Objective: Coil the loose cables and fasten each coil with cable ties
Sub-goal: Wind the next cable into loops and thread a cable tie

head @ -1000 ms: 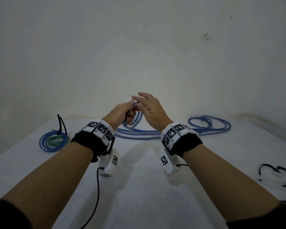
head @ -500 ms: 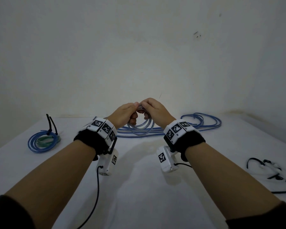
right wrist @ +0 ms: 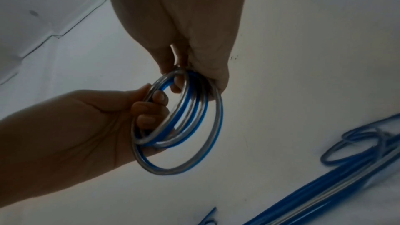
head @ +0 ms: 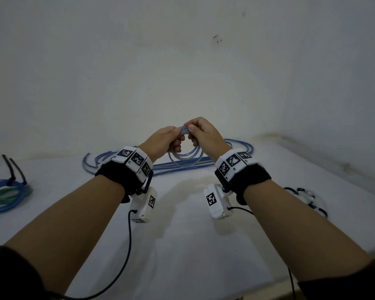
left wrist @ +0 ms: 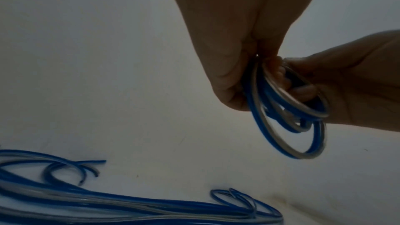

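Both hands are up above the white table (head: 182, 245), sharing one small coil of blue-and-clear flat cable (head: 185, 155). The left hand (head: 160, 141) curls its fingers (right wrist: 151, 107) through the loops on its side. The right hand (head: 206, 135) pinches the coil's top, fingertips (right wrist: 176, 83) inside the ring. Loose blue cable (head: 121, 158) sprawls on the table behind. At far left lies a tied blue coil (head: 2, 198) with black cable ties (head: 13, 172) sticking up.
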